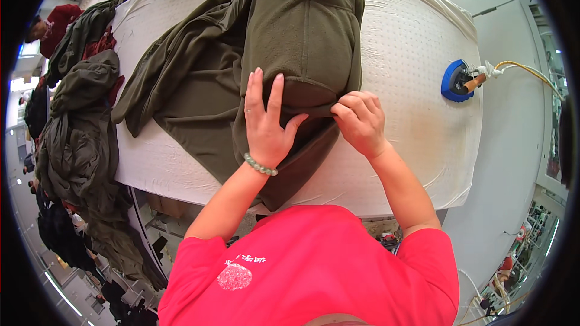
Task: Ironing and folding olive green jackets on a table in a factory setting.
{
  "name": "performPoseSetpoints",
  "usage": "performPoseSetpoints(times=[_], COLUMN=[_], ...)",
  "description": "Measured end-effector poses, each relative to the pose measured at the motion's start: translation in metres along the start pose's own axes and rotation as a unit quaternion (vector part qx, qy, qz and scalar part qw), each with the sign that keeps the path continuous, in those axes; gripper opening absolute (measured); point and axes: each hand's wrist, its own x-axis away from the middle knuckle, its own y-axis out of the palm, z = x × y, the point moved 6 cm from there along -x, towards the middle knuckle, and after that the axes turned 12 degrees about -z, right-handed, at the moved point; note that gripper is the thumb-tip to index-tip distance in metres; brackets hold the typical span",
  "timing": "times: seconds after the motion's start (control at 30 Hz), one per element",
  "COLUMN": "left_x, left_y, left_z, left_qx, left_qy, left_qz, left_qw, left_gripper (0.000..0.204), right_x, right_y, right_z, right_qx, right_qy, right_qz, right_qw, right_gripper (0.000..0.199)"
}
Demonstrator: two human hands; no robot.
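left hand (264, 122) flat on garment (284, 54)

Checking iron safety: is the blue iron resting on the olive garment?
No. The blue iron sits on the white padded table, apart from the olive garment.

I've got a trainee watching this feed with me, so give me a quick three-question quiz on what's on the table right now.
1. True or false: the left hand lies flat on the olive garment.
2. What does the right hand pinch? A) the garment's hem B) the blue iron C) the white table cover
3. On which side of the table does the heap of dark clothes lie?

Key: 1 true; 2 A; 3 the person's left.
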Motion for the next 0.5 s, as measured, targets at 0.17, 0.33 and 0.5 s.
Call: performPoseSetpoints(times=[0.17, 0.33, 0.5], left_x=[0.033, -0.045, -0.125], left_y=[0.003, -0.025, 0.011], left_z=[0.009, 0.007, -0.033], left_qx=[-0.069, 0.025, -0.06], left_qy=[0.059, 0.088, 0.07], left_qz=[-0.054, -0.098, -0.131], left_qw=[0.994, 0.991, 0.987], left_gripper=[0.056, 0.047, 0.044], right_x=[0.02, -0.05, -0.111], right_y=[0.015, -0.046, 0.018], right_z=[0.035, 0.004, 0.035], right_qx=[0.017, -0.116, -0.107], right_qy=[0.124, 0.161, 0.211], right_qz=[-0.056, 0.061, -0.024], right_qw=[0.991, 0.978, 0.971], right_gripper=[0.035, 0.041, 0.061])
